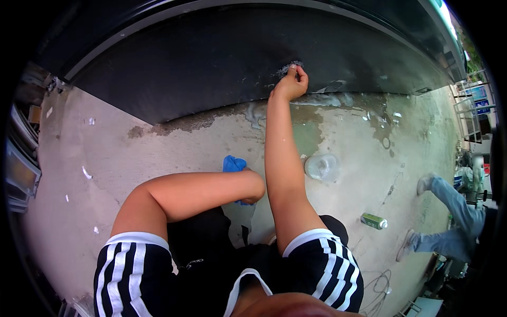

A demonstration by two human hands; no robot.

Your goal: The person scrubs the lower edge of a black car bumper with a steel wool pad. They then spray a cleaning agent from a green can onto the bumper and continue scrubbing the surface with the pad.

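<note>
My right hand (291, 85) is stretched forward with its fingers closed on a grey, wiry scouring pad (283, 69). The pad rests against the dark, flat panel (179, 63) of a large black appliance or cabinet, where wet, whitish smears show around it. Close to my knees, my left hand (255, 191) is closed on a blue cloth (233, 164); the forearm and wrist hide part of the fingers. A clear plastic tub (323, 168) with some liquid in it stands on the floor, just right of my right forearm.
Wet patches and whitish suds lie on the concrete floor (174, 150) along the panel's lower edge. A green can (374, 221) lies on its side at the right. Farther right, another person's legs (449, 222) are in view. Metal frames (21, 174) lean at the far left.
</note>
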